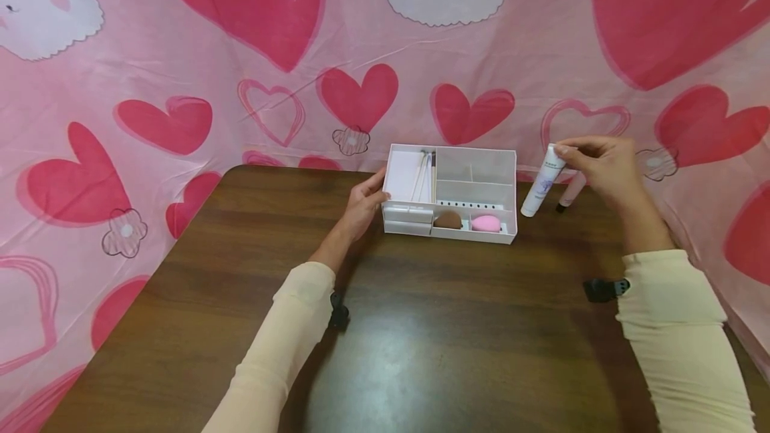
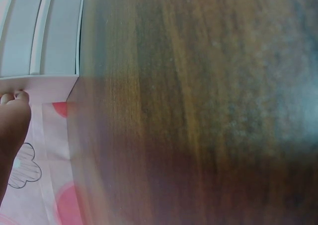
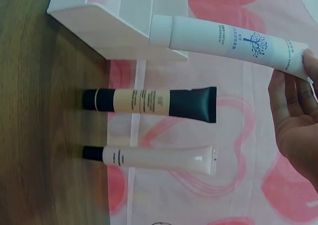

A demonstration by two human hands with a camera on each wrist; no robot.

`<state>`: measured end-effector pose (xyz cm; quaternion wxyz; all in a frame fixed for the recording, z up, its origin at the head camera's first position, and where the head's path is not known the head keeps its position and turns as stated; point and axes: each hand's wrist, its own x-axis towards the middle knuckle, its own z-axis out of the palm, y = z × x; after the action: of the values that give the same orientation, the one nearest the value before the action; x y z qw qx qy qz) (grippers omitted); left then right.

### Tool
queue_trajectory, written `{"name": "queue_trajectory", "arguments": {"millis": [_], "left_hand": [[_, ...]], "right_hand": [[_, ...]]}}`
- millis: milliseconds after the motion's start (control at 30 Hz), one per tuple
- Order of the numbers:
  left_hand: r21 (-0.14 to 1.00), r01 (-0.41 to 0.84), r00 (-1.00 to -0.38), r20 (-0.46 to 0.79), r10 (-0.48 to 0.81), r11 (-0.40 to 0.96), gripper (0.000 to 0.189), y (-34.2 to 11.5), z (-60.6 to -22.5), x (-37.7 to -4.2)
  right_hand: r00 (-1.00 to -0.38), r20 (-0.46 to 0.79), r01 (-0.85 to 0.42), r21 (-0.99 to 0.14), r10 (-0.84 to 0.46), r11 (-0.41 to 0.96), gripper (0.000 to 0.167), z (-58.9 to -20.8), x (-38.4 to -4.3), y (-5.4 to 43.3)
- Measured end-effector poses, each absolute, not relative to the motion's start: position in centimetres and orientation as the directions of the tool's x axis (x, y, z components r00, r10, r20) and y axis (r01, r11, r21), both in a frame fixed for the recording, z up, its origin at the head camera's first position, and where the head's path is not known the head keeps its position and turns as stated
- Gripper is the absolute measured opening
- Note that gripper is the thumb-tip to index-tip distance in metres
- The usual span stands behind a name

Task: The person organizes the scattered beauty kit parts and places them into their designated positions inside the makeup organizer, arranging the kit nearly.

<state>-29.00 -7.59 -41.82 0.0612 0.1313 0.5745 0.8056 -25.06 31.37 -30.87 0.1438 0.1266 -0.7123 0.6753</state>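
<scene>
A white compartmented organizer [image 1: 475, 192] stands near the table's far edge. My left hand [image 1: 363, 200] touches its left side wall, and the left wrist view shows fingertips [image 2: 21, 94] against that wall. To the right of the organizer, my right hand [image 1: 607, 162] pinches a white tube [image 1: 543, 181] by its flat end. This tube [image 3: 223, 40] hangs tilted, cap end down, beside the organizer's right wall. Beyond it, the right wrist view shows a beige tube with black ends [image 3: 141, 102] and a pale pink tube [image 3: 159, 158], both standing on black caps.
Cotton swabs or thin sticks [image 1: 424, 176] lie in the organizer's left tray. A brown sponge [image 1: 448, 220] and a pink sponge [image 1: 486, 223] sit in its front compartments, right of two small drawers [image 1: 408, 219]. Behind the wooden table [image 1: 457, 326] hangs a pink heart-print cloth [image 1: 355, 32].
</scene>
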Motion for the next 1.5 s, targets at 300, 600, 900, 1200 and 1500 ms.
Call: {"name": "queue_trajectory", "arguments": {"millis": [300,600,900,1200,1500], "left_hand": [[0.943,0.05,-0.959,0.138,0.249,-0.33,0.069,-7.5,-41.7,-29.0],[0.942,0.05,-0.959,0.138,0.246,-0.331,0.068,-7.6,-41.9,-29.1],[0.945,0.049,-0.958,0.136,0.254,-0.323,0.069,-7.6,-41.8,-29.0],[0.943,0.047,-0.957,0.137,0.256,-0.329,0.069,-7.7,-41.9,-29.0],[0.944,0.038,-0.958,0.128,0.257,-0.328,0.068,-7.7,-41.9,-29.1]], "right_hand": [[-0.924,0.38,-0.356,-0.899,0.048,0.254,0.024,-30.6,-26.7,29.9],[-0.947,0.312,-0.269,-0.899,0.075,0.344,0.019,-30.4,-28.6,27.6],[-0.941,0.333,-0.309,-0.92,0.061,0.241,0.017,-30.2,-30.3,25.1],[-0.935,0.345,-0.326,-0.927,0.083,0.184,0.013,-30.7,-32.4,23.2],[-0.935,0.347,-0.329,-0.925,0.07,0.192,0.011,-32.2,-33.7,22.0]]}}
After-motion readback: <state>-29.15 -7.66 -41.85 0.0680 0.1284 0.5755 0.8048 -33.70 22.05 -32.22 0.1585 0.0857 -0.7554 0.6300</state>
